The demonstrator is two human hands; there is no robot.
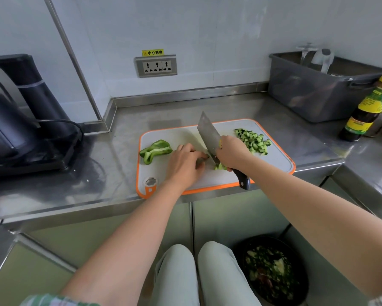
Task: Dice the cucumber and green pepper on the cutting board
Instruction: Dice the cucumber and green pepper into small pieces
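My right hand (229,152) grips the cleaver (207,133); left hand (185,165), fingers (196,153) curled, pins a pepper strip (206,156) on the cutting board (181,134) (diced cucumber (253,140) beyond).

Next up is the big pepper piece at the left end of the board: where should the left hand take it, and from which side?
Take the pepper piece across its broad upper part, coming from its right side, where the left hand is nearest. The lower-left end narrows and curls, likely a poorer hold.
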